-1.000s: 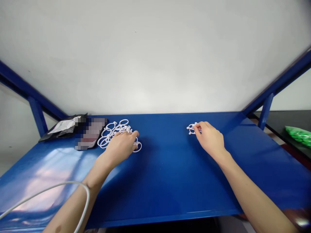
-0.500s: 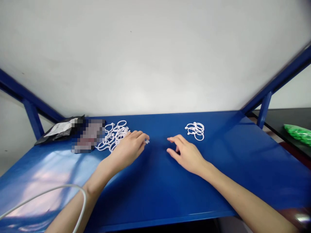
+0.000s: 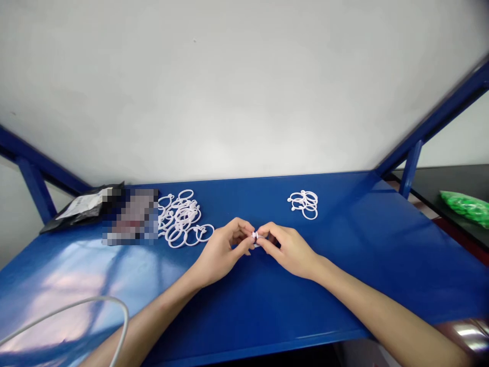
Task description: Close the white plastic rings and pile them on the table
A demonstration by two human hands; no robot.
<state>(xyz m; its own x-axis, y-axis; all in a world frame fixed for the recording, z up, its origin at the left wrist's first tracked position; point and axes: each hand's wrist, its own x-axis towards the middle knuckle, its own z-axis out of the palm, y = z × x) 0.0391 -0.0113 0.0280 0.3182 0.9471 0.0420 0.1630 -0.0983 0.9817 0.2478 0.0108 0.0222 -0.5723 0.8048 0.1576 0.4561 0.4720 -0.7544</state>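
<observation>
My left hand (image 3: 224, 251) and my right hand (image 3: 292, 250) meet over the middle of the blue table. Between their fingertips is a small white plastic ring (image 3: 255, 235), pinched from both sides; most of it is hidden by the fingers. Left of my left hand lies a loose pile of white plastic rings (image 3: 183, 216) with small knobs, several overlapping. A smaller cluster of the same rings (image 3: 305, 203) rests beyond my right hand, towards the back right.
A black plastic package with a white label (image 3: 82, 205) and a blurred-out flat item (image 3: 133, 214) lie at the back left. A white cable (image 3: 87, 299) loops over my left forearm. Blue frame bars (image 3: 410, 168) flank the table (image 3: 305, 316). A green bag (image 3: 464, 206) sits far right.
My left hand has left the ring pile and moved right with a white ring. My right hand, open before, has closed on that ring too. The view has shifted slightly.
</observation>
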